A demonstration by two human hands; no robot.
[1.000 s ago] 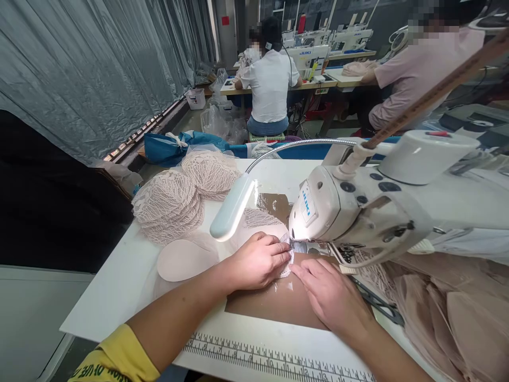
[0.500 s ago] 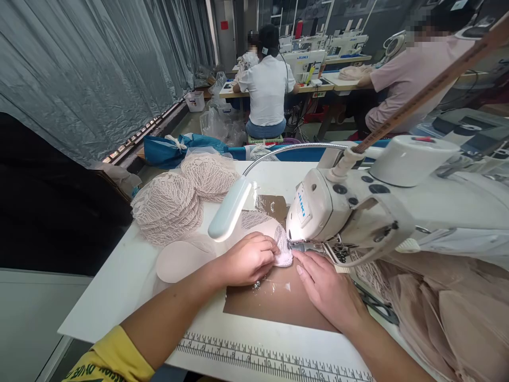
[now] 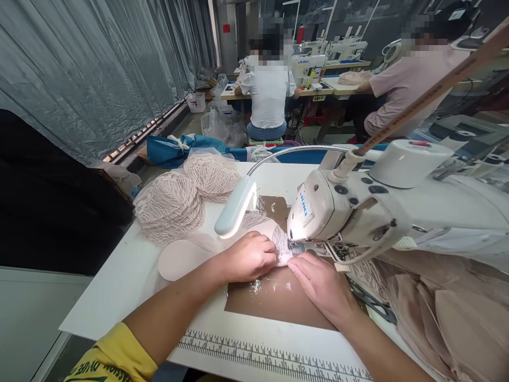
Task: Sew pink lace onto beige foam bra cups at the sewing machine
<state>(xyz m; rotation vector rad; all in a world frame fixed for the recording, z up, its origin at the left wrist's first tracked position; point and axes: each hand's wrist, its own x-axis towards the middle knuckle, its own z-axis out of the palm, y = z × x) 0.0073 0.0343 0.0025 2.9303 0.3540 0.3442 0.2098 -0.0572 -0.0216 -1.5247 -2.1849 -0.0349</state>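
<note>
A pale pink lace piece [image 3: 283, 245] lies under the needle area of a white sewing machine [image 3: 318, 204], with a smooth pink layer showing beside the lace. My left hand [image 3: 250, 257] is closed, its fingers bunched on the near left edge of that piece. From the right, my right hand [image 3: 320, 281] pinches the near corner between thumb and fingers, just in front of the presser foot. The fingertips of both hands partly cover the fabric. Beneath my hands is a shiny brown sheet [image 3: 274, 300] on the white table.
Stacked lace pieces [image 3: 169, 207] and a smooth pink oval piece [image 3: 181, 260] lie at the left. A lamp [image 3: 234, 209] on a bendy neck hangs over the work. Sheer beige fabric [image 3: 449, 313] is heaped at the right. A ruler strip [image 3: 270, 358] runs along the front edge. Two people sit beyond.
My right hand has drawn slightly nearer and its fingers have closed on the lace corner. My left hand's fingers have curled in more tightly. The view has shifted a little.
</note>
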